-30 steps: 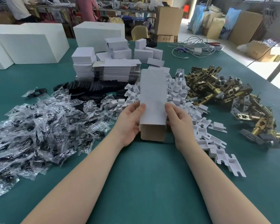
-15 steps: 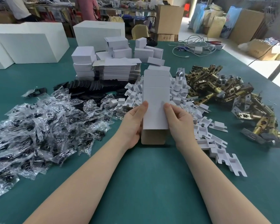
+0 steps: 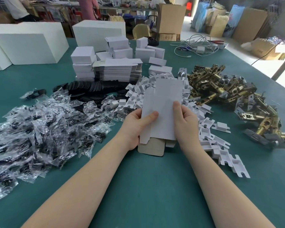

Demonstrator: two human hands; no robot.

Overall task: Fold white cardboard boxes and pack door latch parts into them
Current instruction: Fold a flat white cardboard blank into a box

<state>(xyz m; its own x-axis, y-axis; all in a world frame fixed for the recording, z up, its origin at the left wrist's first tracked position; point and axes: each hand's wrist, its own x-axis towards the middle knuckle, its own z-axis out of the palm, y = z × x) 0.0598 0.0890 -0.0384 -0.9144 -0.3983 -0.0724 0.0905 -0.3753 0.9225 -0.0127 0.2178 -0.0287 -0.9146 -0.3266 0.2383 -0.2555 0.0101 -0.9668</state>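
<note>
Centre frame: flat unfolded white cardboard box blank [image 3: 161,112], brown inner flap at its near end, held just above green table [image 3: 138,186]. Left hand [image 3: 135,127] pinches its left edge, thumb on top; right hand [image 3: 185,122] grips right edge w/ thumb on top. 1 blank, 2 hands. Brass door latch parts [image 3: 220,86] heaped at right, too many to count.

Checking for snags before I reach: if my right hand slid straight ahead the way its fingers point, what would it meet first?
Probably the heap of white plastic inserts just beyond the right hand, which holds the white box blank. The brass latches lie further right, though depth is hard to judge.
</note>
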